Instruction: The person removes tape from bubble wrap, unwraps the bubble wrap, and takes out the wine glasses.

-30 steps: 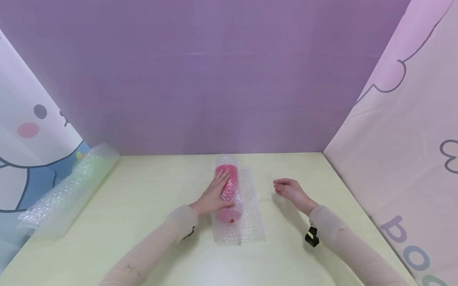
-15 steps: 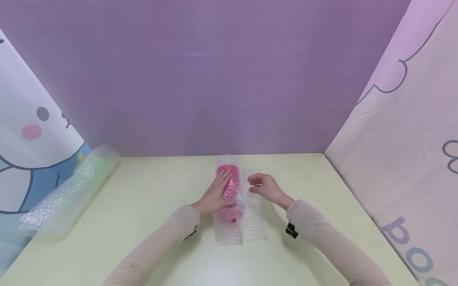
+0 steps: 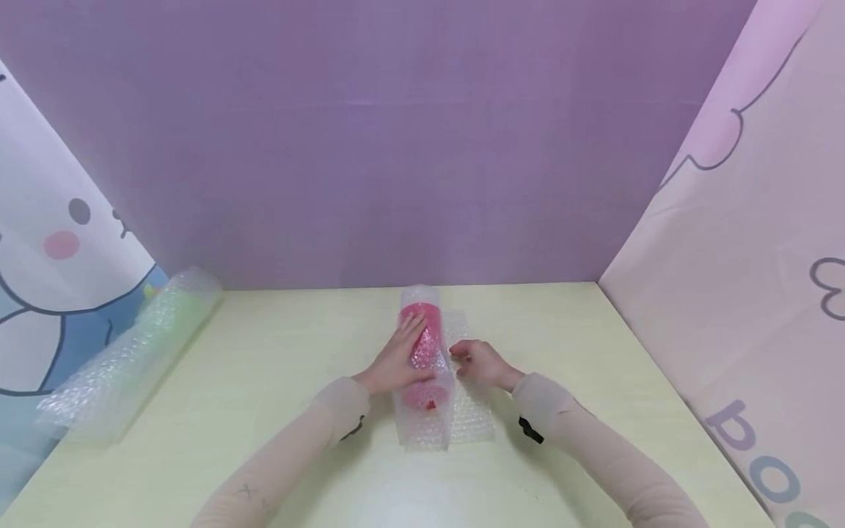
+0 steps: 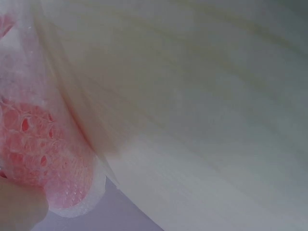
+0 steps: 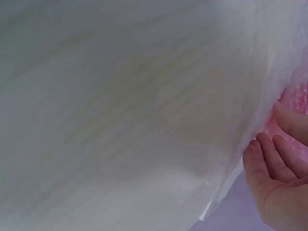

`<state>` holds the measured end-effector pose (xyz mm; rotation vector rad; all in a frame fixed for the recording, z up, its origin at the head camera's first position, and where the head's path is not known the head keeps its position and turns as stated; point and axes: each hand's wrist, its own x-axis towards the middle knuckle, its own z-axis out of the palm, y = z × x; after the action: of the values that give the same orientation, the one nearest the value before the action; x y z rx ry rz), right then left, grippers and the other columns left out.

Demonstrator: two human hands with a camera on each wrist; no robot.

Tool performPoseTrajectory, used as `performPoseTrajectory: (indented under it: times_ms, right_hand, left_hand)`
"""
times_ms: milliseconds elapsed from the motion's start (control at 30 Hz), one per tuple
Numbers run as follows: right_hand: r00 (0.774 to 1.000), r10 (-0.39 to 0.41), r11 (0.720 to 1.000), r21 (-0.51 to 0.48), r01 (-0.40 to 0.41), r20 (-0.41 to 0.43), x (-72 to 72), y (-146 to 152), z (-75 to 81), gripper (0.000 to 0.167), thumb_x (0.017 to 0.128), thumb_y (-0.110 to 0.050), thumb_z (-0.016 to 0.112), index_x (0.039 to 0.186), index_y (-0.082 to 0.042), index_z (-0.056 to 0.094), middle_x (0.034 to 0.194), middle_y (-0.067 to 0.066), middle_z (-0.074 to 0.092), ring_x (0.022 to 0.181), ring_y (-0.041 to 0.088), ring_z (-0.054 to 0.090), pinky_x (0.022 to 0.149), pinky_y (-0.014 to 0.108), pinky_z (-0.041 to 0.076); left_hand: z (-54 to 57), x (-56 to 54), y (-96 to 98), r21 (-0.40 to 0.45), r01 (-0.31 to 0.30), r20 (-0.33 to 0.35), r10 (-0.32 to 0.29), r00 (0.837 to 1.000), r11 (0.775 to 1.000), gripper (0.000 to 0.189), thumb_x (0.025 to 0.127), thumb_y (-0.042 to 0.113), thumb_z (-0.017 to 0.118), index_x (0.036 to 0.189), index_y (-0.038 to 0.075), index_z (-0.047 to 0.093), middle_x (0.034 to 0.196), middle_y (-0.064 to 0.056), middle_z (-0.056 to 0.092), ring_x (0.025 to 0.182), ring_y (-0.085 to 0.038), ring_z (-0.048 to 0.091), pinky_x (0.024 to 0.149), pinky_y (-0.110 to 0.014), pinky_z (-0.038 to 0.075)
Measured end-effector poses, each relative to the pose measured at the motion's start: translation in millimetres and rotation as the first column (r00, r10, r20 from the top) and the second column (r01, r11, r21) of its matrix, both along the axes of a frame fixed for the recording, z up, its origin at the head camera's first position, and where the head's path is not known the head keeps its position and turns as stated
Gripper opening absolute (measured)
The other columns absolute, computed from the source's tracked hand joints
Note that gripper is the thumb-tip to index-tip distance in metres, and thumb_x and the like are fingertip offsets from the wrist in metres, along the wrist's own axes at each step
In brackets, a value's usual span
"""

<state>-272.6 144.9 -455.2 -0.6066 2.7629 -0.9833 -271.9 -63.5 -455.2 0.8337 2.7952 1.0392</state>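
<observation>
Long pale beige-pink sleeves on both arms, left and right, right one creased. Cuffs, left and right, look paler, greyish. Left sleeve has small grey X-like marking, fainter one beside it. Small black fitting under right wrist; black piece at left wrist, mostly hidden.

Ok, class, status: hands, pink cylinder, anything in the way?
Left hand on pink cylinder, in bubble wrap. Right hand over the wrap's right side, contact unclear. Second bundle far left; nothing seen in the way.
</observation>
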Motion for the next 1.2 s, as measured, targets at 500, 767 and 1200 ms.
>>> performPoseTrajectory:
  times_ms: [500, 767, 1200]
  right_hand:
    - [1.0, -0.014, 1.0, 0.021, 0.014, 0.011, 1.2, -2, 2.2, 0.041, 0.067, 0.008, 0.071, 0.107, 0.005, 0.061, 0.108, 0.019, 0.064, 0.098, 0.031, 0.061, 0.088, 0.039, 0.051]
    - [1.0, -0.009, 0.999, 0.043, 0.009, -0.003, -2.9, 0, 0.0, 0.04, 0.067, 0.007, 0.071, 0.106, 0.004, 0.063, 0.107, 0.017, 0.066, 0.101, 0.032, 0.061, 0.091, 0.04, 0.05]
    - [0.999, -0.04, 0.998, 0.053, 0.04, -0.001, -3.8, 0, -0.4, 0.038, 0.067, 0.007, 0.072, 0.104, 0.002, 0.064, 0.105, 0.016, 0.066, 0.098, 0.029, 0.061, 0.088, 0.036, 0.051]
  left_hand:
    - [0.4, 1.6, -5.9, 0.019, -0.011, 0.033, 0.011, 0.999, 1.0, 0.102, 0.074, 0.039, 0.074, 0.149, 0.016, 0.008, 0.155, 0.006, -0.003, 0.142, -0.016, -0.007, 0.115, -0.044, 0.01]
    - [1.7, 1.7, -14.9, 0.033, -0.04, 0.073, 0.038, 0.997, 0.999, 0.103, 0.074, 0.042, 0.073, 0.149, 0.02, 0.006, 0.156, 0.007, 0.0, 0.142, -0.015, -0.002, 0.115, -0.044, 0.016]
    - [-7.6, -2.0, -36.0, 0.112, -0.048, 0.058, 0.042, 0.997, 0.993, 0.104, 0.071, 0.043, 0.074, 0.149, 0.018, 0.01, 0.156, 0.004, 0.004, 0.143, -0.021, 0.004, 0.114, -0.046, 0.018]
